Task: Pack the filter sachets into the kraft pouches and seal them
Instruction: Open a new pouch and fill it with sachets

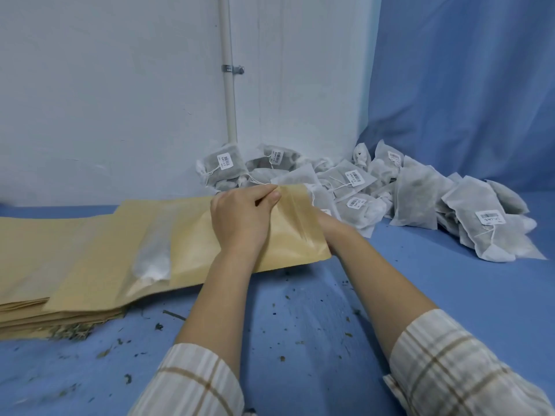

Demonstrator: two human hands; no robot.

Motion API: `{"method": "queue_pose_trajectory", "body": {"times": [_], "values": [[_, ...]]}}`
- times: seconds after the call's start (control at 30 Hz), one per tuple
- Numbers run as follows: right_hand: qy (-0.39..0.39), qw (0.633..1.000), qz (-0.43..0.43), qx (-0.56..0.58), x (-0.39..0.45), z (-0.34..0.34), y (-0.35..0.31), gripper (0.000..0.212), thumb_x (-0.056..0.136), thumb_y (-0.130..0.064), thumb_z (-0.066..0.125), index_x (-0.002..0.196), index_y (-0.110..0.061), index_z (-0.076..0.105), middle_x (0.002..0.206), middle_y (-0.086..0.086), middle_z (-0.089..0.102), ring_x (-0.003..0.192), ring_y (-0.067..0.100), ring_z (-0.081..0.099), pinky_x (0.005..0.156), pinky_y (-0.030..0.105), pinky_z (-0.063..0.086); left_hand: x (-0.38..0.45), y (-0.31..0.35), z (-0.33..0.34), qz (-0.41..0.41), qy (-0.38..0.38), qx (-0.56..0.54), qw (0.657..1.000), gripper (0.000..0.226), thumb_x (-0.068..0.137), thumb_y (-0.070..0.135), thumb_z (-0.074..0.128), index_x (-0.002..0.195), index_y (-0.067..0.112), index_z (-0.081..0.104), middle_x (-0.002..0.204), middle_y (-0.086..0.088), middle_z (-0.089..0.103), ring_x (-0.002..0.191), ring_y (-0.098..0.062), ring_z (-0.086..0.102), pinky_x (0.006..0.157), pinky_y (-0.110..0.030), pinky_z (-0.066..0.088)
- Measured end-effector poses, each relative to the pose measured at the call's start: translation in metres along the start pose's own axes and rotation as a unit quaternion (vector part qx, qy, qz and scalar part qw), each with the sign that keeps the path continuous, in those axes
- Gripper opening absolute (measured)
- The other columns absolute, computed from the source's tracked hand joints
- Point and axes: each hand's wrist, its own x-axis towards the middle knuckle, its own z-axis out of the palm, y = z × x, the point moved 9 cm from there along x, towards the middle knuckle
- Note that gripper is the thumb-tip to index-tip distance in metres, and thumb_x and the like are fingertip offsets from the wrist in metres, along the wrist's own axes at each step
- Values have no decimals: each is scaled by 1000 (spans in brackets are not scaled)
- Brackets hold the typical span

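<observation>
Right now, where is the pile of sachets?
The sachets lie heaped at centre-right of the head view, against the wall corner, just behind the pouch held in both hands.

The blue surface (300,310) lies open in front, between and below the 2 forearms, strewn only with flat herb crumbs (156,325) that block nothing. To the left, the stack of kraft pouches (60,265) covers the surface out to the frame edge. At the back right, the heap of filter sachets (420,199) fills the corner from the white pipe (229,85) across to the blue curtain (465,85). The held pouch (294,232) bridges stack and heap, closing the gap between them. Right of the right forearm, a bare blue strip runs forward below the heap. The wall (105,100) closes the back.
</observation>
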Motion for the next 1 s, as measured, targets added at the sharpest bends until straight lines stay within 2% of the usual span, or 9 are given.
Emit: {"method": "queue_pose_trajectory", "body": {"times": [0.07,0.17,0.23,0.33,0.43,0.53,0.7,0.83,1.0], "values": [[-20,999,25,21,2,7,6,25,99,-29,37,109,-15,54,101,3,61,90,15,60,49,7,45,0,2,5,7,-21,-8,1000,20,86,37,65,103,31,73,101,0,73,103,-24,58,93,-38,42],[20,998,35,47,8,7,9,43,102,-25,29,139,-5,33,141,12,41,133,25,37,85,19,40,0,1,8,5,-37,4,999,20,88,38,64,104,32,73,101,0,73,104,-27,57,91,-37,43],[42,998,6,52,6,8,4,40,103,-29,28,133,-7,43,121,4,50,124,24,47,88,25,39,0,-3,4,11,-25,22,999,21,89,37,62,104,29,73,100,-4,73,101,-28,58,91,-39,42],[53,990,-131,-12,7,2,-15,14,95,-22,51,91,-17,64,85,-2,62,80,8,63,67,18,45,3,-5,-15,21,50,53,997,20,89,33,62,103,24,74,93,-11,72,93,-31,59,91,-39,40],[296,894,-189,-277,-3,-44,-25,16,83,-30,62,95,-18,62,97,-1,59,94,17,56,76,24,39,3,-4,-27,23,99,98,990,19,91,31,60,101,24,74,92,-10,71,91,-29,58,91,-33,30],[332,802,-112,-484,5,-57,-6,49,84,-47,56,123,-20,47,122,12,48,114,33,43,95,37,33,3,-8,-27,14,97,102,990,19,92,31,58,103,27,74,94,-8,72,93,-28,56,91,-30,26],[341,856,-180,-345,-5,-70,-18,45,73,-38,65,116,-27,54,113,4,58,108,25,53,86,38,45,5,-13,-27,8,89,109,990,22,93,34,57,109,29,71,97,-8,71,96,-27,56,95,-32,30],[157,954,-222,-129,-10,-66,-25,32,72,-13,70,94,-36,68,112,-5,62,95,11,58,85,29,50,10,-20,-29,-20,85,74,993,24,91,36,59,110,27,71,99,-10,72,98,-27,58,99,-36,35],[-84,953,-189,-223,-17,-10,-21,29,78,10,60,88,-14,72,95,-21,68,94,-9,58,82,8,44,10,-14,-17,-14,39,7,999,21,87,35,64,105,26,73,102,-5,72,102,-25,60,98,-39,39]]}}
